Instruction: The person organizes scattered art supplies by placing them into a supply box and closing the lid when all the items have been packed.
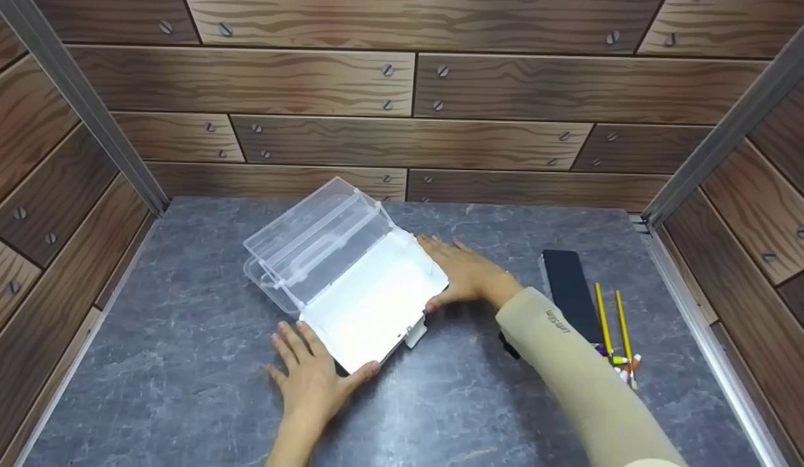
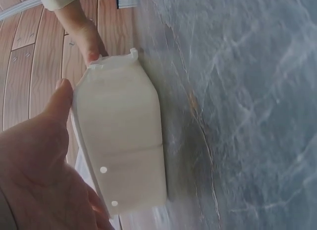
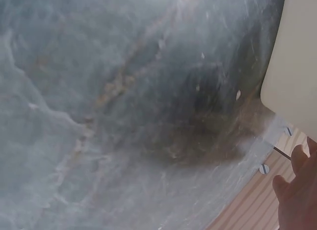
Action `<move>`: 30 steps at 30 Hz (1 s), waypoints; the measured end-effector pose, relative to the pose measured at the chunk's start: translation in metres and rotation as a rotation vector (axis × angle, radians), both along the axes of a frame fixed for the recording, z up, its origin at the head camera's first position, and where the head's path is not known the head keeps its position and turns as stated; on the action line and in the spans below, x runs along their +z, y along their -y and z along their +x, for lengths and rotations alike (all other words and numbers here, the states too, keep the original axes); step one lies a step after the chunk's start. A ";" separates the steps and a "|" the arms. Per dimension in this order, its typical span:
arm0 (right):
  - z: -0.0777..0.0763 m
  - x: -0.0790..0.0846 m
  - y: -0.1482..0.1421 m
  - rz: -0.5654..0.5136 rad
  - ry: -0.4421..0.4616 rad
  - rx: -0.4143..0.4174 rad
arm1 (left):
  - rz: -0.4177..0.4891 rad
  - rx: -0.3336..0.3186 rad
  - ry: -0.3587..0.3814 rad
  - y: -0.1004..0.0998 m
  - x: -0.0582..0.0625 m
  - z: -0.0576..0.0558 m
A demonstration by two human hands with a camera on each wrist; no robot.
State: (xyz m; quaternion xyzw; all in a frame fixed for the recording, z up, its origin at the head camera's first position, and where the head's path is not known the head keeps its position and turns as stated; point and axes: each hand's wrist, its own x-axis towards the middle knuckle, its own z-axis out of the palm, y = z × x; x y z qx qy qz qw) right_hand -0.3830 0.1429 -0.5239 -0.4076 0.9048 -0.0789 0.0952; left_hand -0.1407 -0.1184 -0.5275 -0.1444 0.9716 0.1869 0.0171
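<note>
A white plastic storage box (image 1: pixel 376 298) sits turned at an angle mid-table, its clear lid (image 1: pixel 311 240) tipped back to the far left. A white latch (image 1: pixel 415 332) hangs from its front edge. At the box's left end is my left hand (image 1: pixel 311 383), fingers straight and spread, thumb along the front corner. My right hand (image 1: pixel 467 272) lies against the right end, with fingers extended toward the back and thumb by the near corner. In the left wrist view the box's pale side (image 2: pixel 119 121) faces me, with part of my left palm (image 2: pixel 34 160) beside it.
To the right lies a long black rectangular object (image 1: pixel 570 292). Two thin yellow sticks (image 1: pixel 603 318) and several small colored pieces (image 1: pixel 626 366) are beside it, partly behind the right sleeve (image 1: pixel 557 350). Wood-patterned walls (image 1: pixel 311 84) and metal rails (image 1: pixel 733 389) border the grey table (image 1: pixel 181 363).
</note>
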 end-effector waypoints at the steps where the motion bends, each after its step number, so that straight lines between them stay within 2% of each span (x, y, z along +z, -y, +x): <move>1: 0.002 -0.001 0.000 -0.002 -0.005 -0.003 | -0.004 -0.002 -0.007 0.001 0.000 -0.001; 5: 0.010 -0.003 -0.001 -0.026 -0.027 -0.007 | -0.041 -0.009 -0.021 0.003 0.000 -0.005; 10: 0.025 -0.004 -0.007 -0.056 -0.055 -0.062 | -0.076 -0.005 -0.018 0.004 0.002 -0.013; 15: 0.044 -0.006 -0.013 -0.065 -0.059 -0.132 | -0.028 -0.006 0.016 0.005 0.003 -0.020; 18: 0.050 -0.006 -0.017 -0.079 -0.058 -0.164 | 0.011 -0.020 0.018 0.007 0.003 -0.026; 24: 0.062 -0.009 -0.024 -0.124 -0.070 -0.212 | -0.007 -0.091 -0.012 0.012 0.000 -0.030; 30: 0.083 -0.014 -0.034 -0.139 -0.049 -0.280 | -0.042 -0.181 -0.022 0.018 -0.001 -0.032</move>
